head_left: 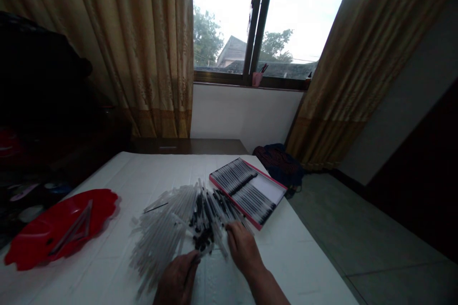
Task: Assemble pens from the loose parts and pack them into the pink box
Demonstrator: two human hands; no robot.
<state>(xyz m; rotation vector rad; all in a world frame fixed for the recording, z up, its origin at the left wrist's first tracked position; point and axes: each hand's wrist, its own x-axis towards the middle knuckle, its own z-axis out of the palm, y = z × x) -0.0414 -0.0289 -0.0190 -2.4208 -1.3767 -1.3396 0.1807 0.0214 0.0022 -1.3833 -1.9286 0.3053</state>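
My left hand [178,276] is closed at the near side of the table, a clear pen barrel [205,250] sticking out from its fingertips. Just in front of it lie small black pen caps [203,238]. My right hand [245,249] has its fingers curled together at the right side of the pile; what they pinch is too small to make out. A large heap of clear plastic pen barrels [161,231] spreads beside my left hand. Dark-filled pens [203,205] fan out beyond both hands. Behind my right hand, a red-edged box [260,225] holds two rows of pens with black caps.
On the left of the white table [114,171] is a red scalloped tray [96,198] with a few clear pieces in it. Dark patterned cloth [277,162] lies past the table's far right corner. A pink cup [256,79] stands on the windowsill.
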